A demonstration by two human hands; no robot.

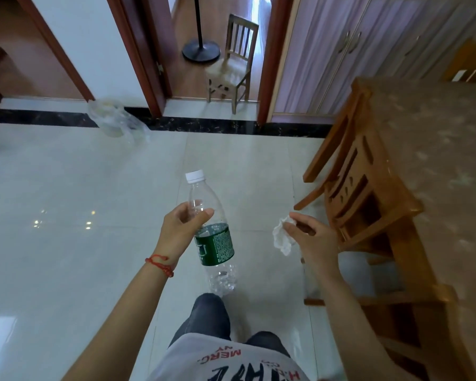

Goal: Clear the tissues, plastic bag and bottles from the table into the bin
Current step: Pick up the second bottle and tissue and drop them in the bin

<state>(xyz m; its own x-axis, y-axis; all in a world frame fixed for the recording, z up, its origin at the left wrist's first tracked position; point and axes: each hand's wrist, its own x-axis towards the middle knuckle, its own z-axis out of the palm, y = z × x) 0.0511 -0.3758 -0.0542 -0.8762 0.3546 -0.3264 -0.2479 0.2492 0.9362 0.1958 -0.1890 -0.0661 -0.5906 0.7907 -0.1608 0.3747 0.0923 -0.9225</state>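
Observation:
My left hand (179, 229) grips an empty clear plastic bottle (214, 243) with a white cap and a green label, holding it near the neck, upright and slightly tilted, over the floor. My right hand (311, 235) pinches a crumpled white tissue (281, 237) between thumb and fingers, just left of the table. A bin lined with a clear plastic bag (113, 118) stands on the floor by the far wall, well ahead and to the left of both hands.
A wooden table with a patterned cover (437, 166) fills the right side, with a wooden chair (349, 171) tucked under it. A small wooden chair (231, 64) and a black lamp base (201, 52) stand in the doorway ahead. Glossy pale floor tiles (80, 202) spread between me and the bin.

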